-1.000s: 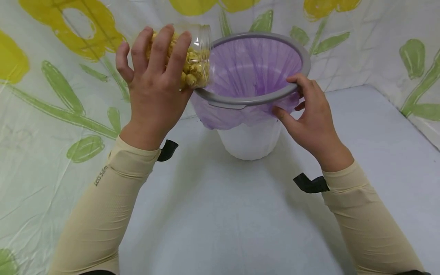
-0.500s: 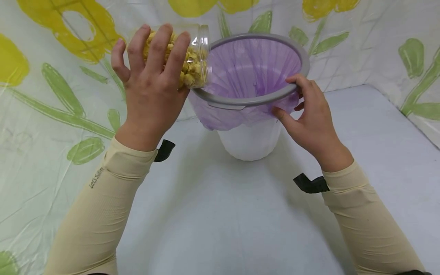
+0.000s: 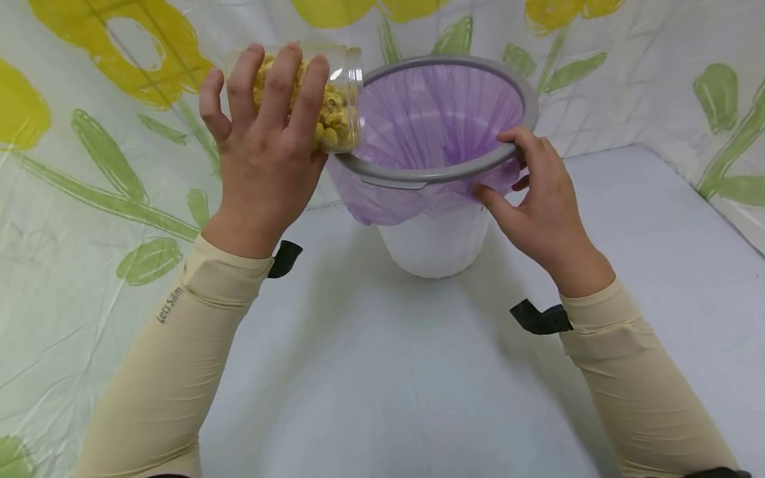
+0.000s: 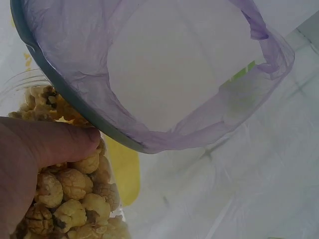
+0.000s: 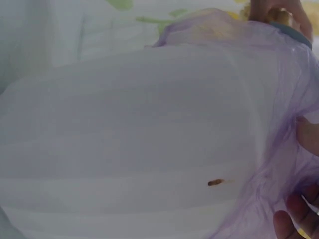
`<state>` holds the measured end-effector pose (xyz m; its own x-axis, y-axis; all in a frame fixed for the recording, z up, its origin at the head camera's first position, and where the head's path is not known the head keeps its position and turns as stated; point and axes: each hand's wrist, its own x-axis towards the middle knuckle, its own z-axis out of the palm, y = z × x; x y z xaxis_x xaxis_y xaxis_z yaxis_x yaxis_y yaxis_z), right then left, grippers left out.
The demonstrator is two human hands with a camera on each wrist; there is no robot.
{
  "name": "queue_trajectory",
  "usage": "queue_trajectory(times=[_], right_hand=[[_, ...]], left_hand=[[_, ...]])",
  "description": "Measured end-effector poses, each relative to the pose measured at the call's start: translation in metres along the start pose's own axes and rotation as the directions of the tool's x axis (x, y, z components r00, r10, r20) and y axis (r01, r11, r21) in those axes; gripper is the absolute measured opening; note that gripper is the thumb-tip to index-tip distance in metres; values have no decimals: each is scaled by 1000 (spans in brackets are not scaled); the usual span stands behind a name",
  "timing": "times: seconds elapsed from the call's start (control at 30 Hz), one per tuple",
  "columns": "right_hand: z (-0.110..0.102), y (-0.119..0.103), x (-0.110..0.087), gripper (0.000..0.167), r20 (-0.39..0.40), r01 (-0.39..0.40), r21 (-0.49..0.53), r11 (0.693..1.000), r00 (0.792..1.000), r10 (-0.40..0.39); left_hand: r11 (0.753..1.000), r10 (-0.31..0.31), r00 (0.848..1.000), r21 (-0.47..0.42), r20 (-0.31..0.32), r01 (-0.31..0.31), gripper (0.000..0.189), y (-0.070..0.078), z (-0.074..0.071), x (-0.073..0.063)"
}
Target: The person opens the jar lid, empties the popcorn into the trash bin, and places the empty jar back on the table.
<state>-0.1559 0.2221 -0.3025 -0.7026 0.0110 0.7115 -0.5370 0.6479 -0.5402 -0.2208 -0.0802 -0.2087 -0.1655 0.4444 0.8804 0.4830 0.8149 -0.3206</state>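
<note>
My left hand [image 3: 263, 153] grips a clear jar [image 3: 348, 70] of yellow popcorn [image 3: 336, 123]. The jar lies on its side, its mouth turned right and right at the left rim of a white trash bin [image 3: 435, 245]. A purple bag [image 3: 442, 123] lines the bin, folded outward beneath a grey ring [image 3: 418, 176]. On the bin's right side, my right hand [image 3: 540, 206] pinches ring and bag between thumb and fingers. In the left wrist view, my thumb presses along the jar, over the popcorn [image 4: 72, 184]. The right wrist view is filled mostly by the bin's ribbed wall [image 5: 124, 139].
The bin stands on a pale table [image 3: 388, 372] near its back edge. Behind and to the left hangs a sheet [image 3: 149, 206] painted with yellow flowers and green leaves. A small brown mark [image 5: 215, 182] shows on the bin's wall.
My left hand and the jar have shifted slightly left, and the jar stays on its side. The right hand and the bin have hardly moved.
</note>
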Motion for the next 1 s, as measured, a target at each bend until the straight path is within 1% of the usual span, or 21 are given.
queue_trajectory(times=[0.13, 0.47, 0.73, 0.87, 1.0], right_hand=[[-1, 0, 1, 62, -3, -2, 1, 1000, 1000, 2], [-2, 0, 2, 62, -4, 19, 9, 1000, 1000, -19], [-1, 0, 3, 63, 27, 23, 11, 1000, 999, -23], [0, 1, 3, 62, 20, 34, 10, 999, 999, -34], [1, 3, -1, 62, 18, 23, 23, 999, 1000, -24]], left_hand=[[1000, 18, 1000, 3, -3, -18, 41, -1, 0, 4], [1000, 24, 1000, 18, 7, -24, 42, -1, -3, 12], [999, 28, 999, 25, 26, -29, 42, -3, -7, 6], [999, 43, 998, 30, 36, -44, 46, -5, -6, 6], [997, 62, 997, 40, 51, -64, 45, -5, -4, 3]])
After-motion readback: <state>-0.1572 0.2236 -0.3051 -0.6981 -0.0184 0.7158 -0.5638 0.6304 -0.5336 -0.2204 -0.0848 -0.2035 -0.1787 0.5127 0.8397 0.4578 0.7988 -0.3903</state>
